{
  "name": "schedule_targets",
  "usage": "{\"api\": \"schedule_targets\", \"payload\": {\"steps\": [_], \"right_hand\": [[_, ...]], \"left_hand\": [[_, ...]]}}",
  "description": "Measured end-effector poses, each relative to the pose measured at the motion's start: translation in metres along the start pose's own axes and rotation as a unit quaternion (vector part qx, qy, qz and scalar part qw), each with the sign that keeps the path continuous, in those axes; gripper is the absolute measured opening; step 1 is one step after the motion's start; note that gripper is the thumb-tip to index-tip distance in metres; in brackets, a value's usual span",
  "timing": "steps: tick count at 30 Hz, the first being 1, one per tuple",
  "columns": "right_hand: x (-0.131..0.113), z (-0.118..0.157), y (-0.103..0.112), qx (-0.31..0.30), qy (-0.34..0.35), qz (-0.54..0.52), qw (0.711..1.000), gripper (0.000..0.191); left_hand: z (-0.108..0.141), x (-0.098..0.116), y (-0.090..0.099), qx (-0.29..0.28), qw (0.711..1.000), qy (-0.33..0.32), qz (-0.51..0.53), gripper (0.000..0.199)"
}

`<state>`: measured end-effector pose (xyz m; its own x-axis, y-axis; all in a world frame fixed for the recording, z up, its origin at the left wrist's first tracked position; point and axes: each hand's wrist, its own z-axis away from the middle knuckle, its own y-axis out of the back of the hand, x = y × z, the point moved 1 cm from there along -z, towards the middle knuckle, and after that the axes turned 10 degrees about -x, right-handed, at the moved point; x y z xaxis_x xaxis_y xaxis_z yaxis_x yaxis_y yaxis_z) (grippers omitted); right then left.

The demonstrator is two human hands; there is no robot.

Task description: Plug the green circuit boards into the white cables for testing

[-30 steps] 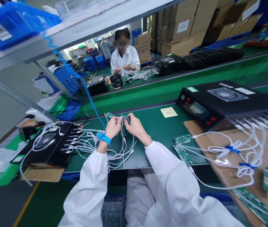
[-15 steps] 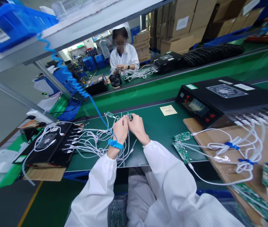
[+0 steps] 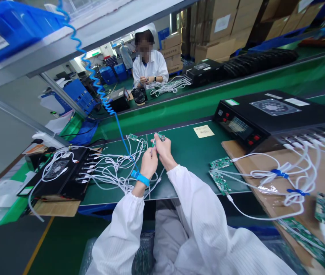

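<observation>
My right hand [image 3: 164, 152] pinches a small green circuit board [image 3: 159, 137] and holds it just above the green mat [image 3: 191, 152]. My left hand [image 3: 149, 162] sits right beside it, fingers closed on a white cable [image 3: 147, 151] near its plug. A blue wrist strap [image 3: 140, 178] with a coiled blue cord [image 3: 99, 89] is on my left wrist. More white cables [image 3: 107, 173] lie tangled on the mat to the left, with another small board [image 3: 133, 137] behind them.
A black multi-port unit [image 3: 60, 173] sits at left, a larger black tester [image 3: 268, 116] at right. Two green boards [image 3: 221, 172] lie on cables beside a cardboard sheet [image 3: 308, 191]. A yellow note [image 3: 203, 131] lies on the mat. Another person [image 3: 150, 65] works across the conveyor.
My right hand has lifted the small board up and slightly away. My left hand has dropped back toward me along the cable. The view has shifted a little.
</observation>
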<state>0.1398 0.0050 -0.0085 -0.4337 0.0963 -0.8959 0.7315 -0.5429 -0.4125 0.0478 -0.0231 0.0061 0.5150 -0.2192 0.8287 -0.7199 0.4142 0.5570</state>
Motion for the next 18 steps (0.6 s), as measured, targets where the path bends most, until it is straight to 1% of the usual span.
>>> {"api": "schedule_targets", "payload": {"steps": [2, 6, 9, 12, 14, 16, 18], "right_hand": [[0.001, -0.001, -0.003, 0.024, -0.027, -0.017, 0.999, 0.025], [0.004, -0.005, -0.009, 0.042, -0.057, -0.018, 0.997, 0.027], [0.010, -0.012, -0.017, 0.051, -0.067, -0.022, 0.996, 0.025], [0.012, -0.026, -0.020, 0.061, -0.067, -0.024, 0.996, 0.024], [0.008, -0.039, -0.015, 0.080, -0.063, -0.023, 0.995, 0.025], [0.001, -0.051, -0.004, 0.100, -0.053, -0.020, 0.993, 0.028], [-0.006, -0.058, 0.007, 0.096, -0.038, -0.013, 0.995, 0.030]], "left_hand": [[-0.002, -0.001, -0.002, 0.015, 0.999, -0.002, -0.032, 0.026], [-0.010, -0.002, 0.000, 0.023, 0.998, 0.007, -0.066, 0.028], [-0.018, -0.003, 0.004, 0.026, 0.997, 0.016, -0.074, 0.030], [-0.018, -0.005, 0.006, 0.025, 0.997, 0.021, -0.069, 0.032], [-0.013, -0.007, 0.003, 0.015, 0.998, 0.024, -0.057, 0.032], [-0.007, -0.011, -0.001, 0.001, 0.999, 0.029, -0.038, 0.032], [-0.003, -0.013, -0.004, -0.013, 0.999, 0.035, -0.012, 0.034]]}}
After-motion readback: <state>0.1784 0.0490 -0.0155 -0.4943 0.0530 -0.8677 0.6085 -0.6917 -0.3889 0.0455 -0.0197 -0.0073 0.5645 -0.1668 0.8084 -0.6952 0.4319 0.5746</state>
